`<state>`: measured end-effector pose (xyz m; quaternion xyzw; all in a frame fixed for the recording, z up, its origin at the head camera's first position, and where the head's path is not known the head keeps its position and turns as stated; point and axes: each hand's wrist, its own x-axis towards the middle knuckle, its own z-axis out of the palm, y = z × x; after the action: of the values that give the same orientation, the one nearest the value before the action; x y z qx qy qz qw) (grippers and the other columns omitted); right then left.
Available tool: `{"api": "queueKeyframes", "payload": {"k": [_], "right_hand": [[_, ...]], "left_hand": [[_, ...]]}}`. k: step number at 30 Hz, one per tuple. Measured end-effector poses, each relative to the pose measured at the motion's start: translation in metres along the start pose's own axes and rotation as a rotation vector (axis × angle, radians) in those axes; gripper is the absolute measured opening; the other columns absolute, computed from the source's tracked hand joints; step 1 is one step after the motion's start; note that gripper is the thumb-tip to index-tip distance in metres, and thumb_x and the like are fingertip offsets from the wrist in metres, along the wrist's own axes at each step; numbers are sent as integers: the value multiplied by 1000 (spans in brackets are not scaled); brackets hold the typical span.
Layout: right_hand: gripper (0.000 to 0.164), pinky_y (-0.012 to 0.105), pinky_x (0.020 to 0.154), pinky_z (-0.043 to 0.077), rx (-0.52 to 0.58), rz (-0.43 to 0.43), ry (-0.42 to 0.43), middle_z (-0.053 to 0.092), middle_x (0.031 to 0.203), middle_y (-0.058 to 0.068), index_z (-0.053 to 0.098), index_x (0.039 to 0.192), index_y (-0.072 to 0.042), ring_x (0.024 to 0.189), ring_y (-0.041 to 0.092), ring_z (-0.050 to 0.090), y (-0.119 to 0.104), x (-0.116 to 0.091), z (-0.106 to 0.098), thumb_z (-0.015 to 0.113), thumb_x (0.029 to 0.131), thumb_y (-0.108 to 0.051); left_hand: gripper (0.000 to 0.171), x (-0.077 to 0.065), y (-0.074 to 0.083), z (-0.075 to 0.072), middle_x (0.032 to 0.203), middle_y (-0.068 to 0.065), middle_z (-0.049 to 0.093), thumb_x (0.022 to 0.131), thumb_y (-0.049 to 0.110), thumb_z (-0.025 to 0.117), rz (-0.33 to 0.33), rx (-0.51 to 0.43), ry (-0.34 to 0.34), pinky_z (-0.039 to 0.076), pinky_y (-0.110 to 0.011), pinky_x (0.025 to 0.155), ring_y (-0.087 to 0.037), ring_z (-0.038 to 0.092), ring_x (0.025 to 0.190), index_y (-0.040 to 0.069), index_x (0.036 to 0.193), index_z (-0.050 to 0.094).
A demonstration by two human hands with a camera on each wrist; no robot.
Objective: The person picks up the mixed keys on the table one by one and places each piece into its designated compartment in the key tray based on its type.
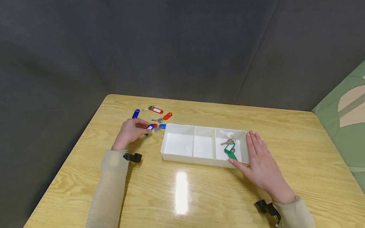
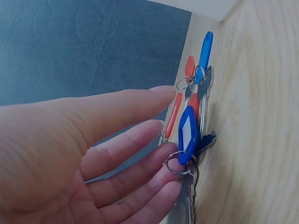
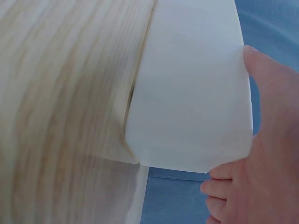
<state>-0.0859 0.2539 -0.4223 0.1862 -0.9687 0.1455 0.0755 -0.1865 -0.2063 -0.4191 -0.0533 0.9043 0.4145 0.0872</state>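
My left hand (image 1: 130,131) reaches over the keys left of the tray, thumb and fingers spread apart. Right by its fingertips is a blue key tag (image 2: 188,135) with a white label and a metal ring; a red tag (image 1: 155,125) shows partly behind it. A white three-compartment tray (image 1: 196,160) stands on the table. At its right end my right hand (image 1: 263,169) rests with straight fingers along the end wall and the thumb at the front rim. In the right compartment lie a key (image 1: 227,142), a green tag (image 1: 229,148) with a label and another green tag (image 1: 232,156).
Behind the left hand lie a dark blue tag (image 1: 136,113), a red labelled tag (image 1: 157,110) with a key, and a plain red tag (image 1: 168,116) with a key. A lighter blue tag (image 1: 162,126) lies against the tray's left end. A dark partition (image 1: 182,57) rises behind the table.
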Motion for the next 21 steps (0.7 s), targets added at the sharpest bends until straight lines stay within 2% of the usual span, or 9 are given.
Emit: {"api": "queueKeyframes", "payload": {"k": [14,21], "right_hand": [[105,50,122,5,0,-7,7,17,161,33,16,157,11,151,43,10,1,0,0,64,95,-58],[106,49,122,5,0,-9,12,17,161,33,15,157,11,151,43,10,1,0,1,65,94,-58]], "left_hand": [[34,2,3,1,113,-14,71,89,18,82,40,34,-11,53,-42,87,-30,64,102,1,117,73],[31,4,3,8,104,-11,68,88,12,82,37,102,-2,51,-35,78,-27,60,92,3,116,74]]}}
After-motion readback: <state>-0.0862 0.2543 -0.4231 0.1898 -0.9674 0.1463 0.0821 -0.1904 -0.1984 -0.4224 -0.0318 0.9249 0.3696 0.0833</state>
